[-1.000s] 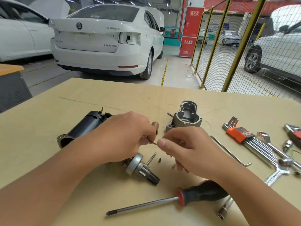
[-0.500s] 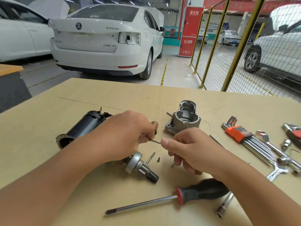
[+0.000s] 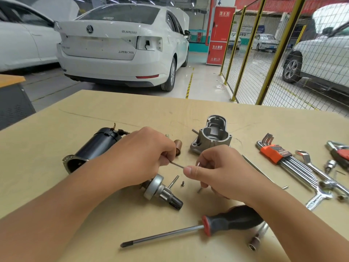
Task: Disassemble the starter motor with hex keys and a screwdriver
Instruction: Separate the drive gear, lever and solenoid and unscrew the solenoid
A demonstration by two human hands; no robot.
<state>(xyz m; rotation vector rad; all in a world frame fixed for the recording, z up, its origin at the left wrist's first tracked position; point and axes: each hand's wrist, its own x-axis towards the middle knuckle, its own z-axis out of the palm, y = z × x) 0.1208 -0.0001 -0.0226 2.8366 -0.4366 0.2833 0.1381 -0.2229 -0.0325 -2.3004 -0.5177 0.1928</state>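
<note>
While the left hand point(image 3: 139, 156) pinches a thin pin point(image 3: 176, 164), right hand point(image 3: 221, 171) fingers curl around its other end.

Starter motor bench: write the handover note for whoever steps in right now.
Left hand: pinches one end of a thin metal pin.
Right hand: thumb and fingers pinch the pin's other end; what else it holds is hidden.
Parts on the table: black motor body far left, aluminium nose housing already off, pinion drive assembly below the left hand, copper bushing, small loose screws.
Tools: screwdriver nearest you, hex key set to the right, one loose hex key.
Done: housing and drive separated.
Left: set the pin down, strip the motor body.
</note>
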